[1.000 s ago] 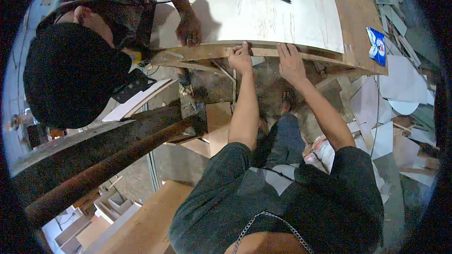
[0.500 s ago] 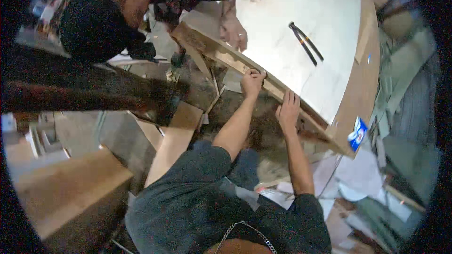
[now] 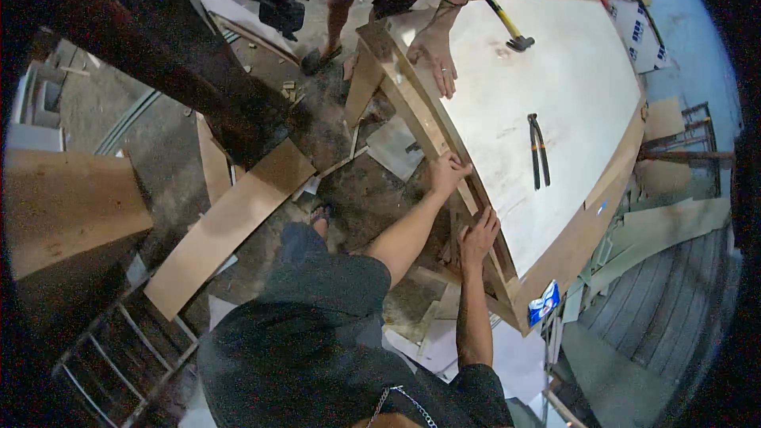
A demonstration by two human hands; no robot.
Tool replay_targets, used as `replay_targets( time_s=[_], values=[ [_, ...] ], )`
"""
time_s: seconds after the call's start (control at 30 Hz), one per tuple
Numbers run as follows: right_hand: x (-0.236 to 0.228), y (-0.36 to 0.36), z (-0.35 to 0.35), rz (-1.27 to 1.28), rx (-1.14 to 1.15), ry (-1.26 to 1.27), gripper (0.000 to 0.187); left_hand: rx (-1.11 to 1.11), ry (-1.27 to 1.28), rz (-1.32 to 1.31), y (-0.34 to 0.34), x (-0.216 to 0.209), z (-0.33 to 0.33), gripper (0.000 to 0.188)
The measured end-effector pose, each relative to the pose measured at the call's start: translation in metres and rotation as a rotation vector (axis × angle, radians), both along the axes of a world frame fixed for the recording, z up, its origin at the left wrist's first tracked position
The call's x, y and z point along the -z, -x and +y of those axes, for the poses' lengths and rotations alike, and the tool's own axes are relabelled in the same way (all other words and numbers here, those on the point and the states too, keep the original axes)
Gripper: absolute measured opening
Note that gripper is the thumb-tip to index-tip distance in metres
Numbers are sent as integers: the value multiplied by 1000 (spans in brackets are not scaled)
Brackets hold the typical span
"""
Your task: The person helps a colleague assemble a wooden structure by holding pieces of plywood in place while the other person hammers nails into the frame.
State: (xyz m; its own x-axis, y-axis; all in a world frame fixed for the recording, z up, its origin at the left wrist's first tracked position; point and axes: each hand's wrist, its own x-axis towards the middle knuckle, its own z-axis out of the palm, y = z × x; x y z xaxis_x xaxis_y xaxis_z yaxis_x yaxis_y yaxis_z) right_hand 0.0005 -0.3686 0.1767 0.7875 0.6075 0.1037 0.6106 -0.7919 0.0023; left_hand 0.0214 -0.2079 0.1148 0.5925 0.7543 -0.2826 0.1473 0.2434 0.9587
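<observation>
A wooden strip [image 3: 416, 99] runs along the near left edge of a white-topped wooden panel [image 3: 555, 63]. My left hand [image 3: 449, 173] is closed on this strip, its fingers bent in a pinch; whether something small is between them I cannot make out. Closer to the panel's near corner, my right hand [image 3: 479, 235] rests with fingers stretched over the same edge. Black pincers [image 3: 537, 152] with orange bands lie on the white surface. Beyond them is a hammer [image 3: 507, 22] with a yellow and black handle. A co-worker's hand [image 3: 434, 59] presses flat near the panel's far left edge.
A blue and white packet [image 3: 544, 303] sits at the near corner. A long board [image 3: 230, 230] leans at left, close to a metal ladder [image 3: 131, 353] and a dark post [image 3: 174, 55]. Offcuts litter the floor. Grey-green sheets [image 3: 658, 238] lie at right.
My view has turned and shifted, so the panel stands more upright in the picture. Both my hands stay on the strip. The co-worker's hand is now spread flatter on the panel.
</observation>
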Motion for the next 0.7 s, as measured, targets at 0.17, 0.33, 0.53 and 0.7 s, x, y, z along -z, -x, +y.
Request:
replay_targets(
  time_s=[0.17,0.33,0.53,0.7],
  values=[
    [-2,1,-2,-34,-7,19,73,-9,27,-29,-6,2,-6,34],
    [4,-4,-5,-15,10,32,72,40,78,-49,-4,-1,-2,36],
    [2,0,-2,-43,-19,6,71,59,-18,25,-1,0,0,40],
    [2,-4,-6,-14,-18,26,69,16,-10,8,-2,-2,-3,35]
  ],
)
